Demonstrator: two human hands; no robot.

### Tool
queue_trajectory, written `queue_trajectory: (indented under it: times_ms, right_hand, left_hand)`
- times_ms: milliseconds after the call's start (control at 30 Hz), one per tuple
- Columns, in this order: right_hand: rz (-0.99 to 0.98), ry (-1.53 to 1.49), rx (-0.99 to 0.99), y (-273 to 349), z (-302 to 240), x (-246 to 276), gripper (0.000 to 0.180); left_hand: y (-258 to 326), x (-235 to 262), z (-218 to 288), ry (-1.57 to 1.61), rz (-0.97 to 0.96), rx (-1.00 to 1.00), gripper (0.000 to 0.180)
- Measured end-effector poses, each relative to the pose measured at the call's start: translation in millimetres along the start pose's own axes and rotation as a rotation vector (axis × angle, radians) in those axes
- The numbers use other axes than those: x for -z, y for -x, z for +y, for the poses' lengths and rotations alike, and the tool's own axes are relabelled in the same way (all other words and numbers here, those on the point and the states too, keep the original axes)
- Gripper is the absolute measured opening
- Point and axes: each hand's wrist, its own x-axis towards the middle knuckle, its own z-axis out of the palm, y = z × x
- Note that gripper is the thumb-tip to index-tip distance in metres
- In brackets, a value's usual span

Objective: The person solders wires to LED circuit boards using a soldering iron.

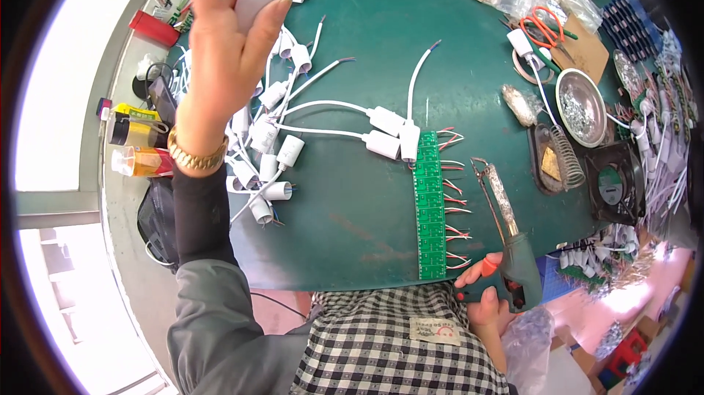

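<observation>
A white plastic lamp-socket housing (255, 0) is raised off the far left of the green workbench (352, 226), pinched between the thumb and curled fingers of the worker's left hand (224, 43), a gold watch (195, 156) at the wrist. Below it, along the left of the bench, lies a heap of like white housings with wire tails (268, 167). Near the middle, three white adapter blocks (392, 134) sit against the far end of a long green strip of circuit boards (430, 208) with red-and-white leads sticking out to the right. At the near right edge the right hand (488, 285) is wrapped around the green handle of a soldering gun (506, 237), red-nailed fingers pressed to it, tip pointing away across the bench. Farther right stand a coiled iron stand (568, 156), a steel dish of small parts (581, 107), a small black fan (614, 184) and orange-handled scissors (544, 26). By the look of it, a part is being picked for soldering; joining it would call for bringing its leads down to the board strip, within reach of the tip.
</observation>
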Motion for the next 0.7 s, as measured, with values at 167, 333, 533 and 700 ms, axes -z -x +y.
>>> queue_trajectory:
  times_ms: [167,333,533,700]
  right_hand:
    - [0.026,0.056,0.011,-3,-3,-9,0.059]
    - [0.021,0.043,0.008,-1,-2,-5,0.059]
    - [-0.014,0.09,-0.044,-1,-1,-3,0.058]
    - [-0.004,0.101,0.001,1,0,-3,0.06]
  left_hand:
    - [17,15,45,-0.053,-0.166,-0.03,0.034]
    - [71,-33,84,0.383,-0.647,0.065,0.033]
    - [117,-60,101,0.604,-0.686,0.166,0.025]
    - [136,-72,99,0.527,-0.597,0.285,0.03]
